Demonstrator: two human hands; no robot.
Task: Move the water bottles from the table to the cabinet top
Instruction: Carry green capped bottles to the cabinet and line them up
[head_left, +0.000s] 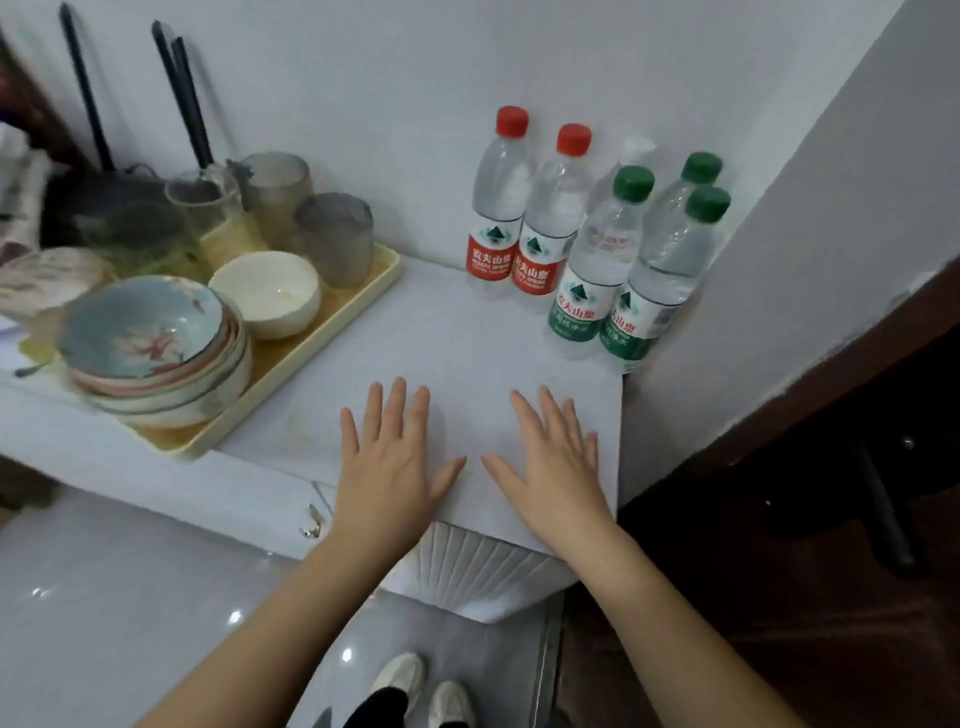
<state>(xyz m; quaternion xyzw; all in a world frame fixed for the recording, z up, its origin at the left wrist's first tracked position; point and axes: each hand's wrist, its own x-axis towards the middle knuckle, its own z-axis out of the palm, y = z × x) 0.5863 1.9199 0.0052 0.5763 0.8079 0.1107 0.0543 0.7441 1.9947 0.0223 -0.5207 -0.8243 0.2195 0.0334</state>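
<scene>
— White cabinet top (441, 338): where are the water bottles (592, 249)?
— Upright, right of the tray (291, 358). Left hand (389, 462), right hand (550, 467): flat, spread, empty, right of its near corner.

1. Left hand (389, 457) and right hand (550, 462) lie flat on the white surface (441, 332).
2. Water bottles (540, 223) stand upright at one o'clock.
3. A tray (291, 364) of bowls (150, 332) sits at ten o'clock.

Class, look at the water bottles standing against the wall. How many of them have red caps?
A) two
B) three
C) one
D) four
A: the red-capped bottles number two, side by side at the wall; the green-capped bottles stand to their right.
</scene>
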